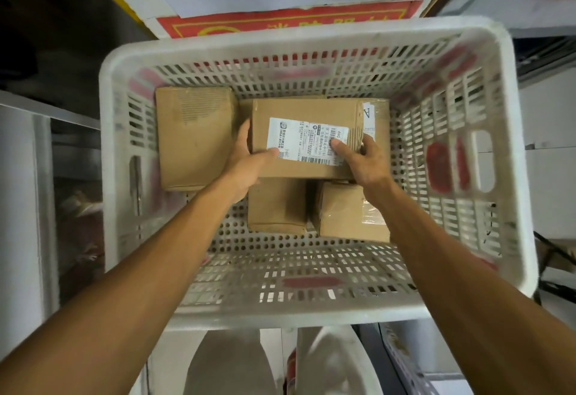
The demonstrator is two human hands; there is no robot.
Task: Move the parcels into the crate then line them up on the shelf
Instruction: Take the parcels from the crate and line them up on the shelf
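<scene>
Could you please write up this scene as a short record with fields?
container: white slotted crate, holding cardboard parcels
in hand: labelled parcel, held over other parcels
left: left hand grips its left edge
right: right hand grips its right edge, thumb on the label
others: large parcel at the left; two small parcels on the near side

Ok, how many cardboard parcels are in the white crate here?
5: left parcel; labelled parcel, gripped by left hand and right hand; near-left parcel and near-right parcel below it; taped parcel at its right edge. More may hide underneath.
</scene>
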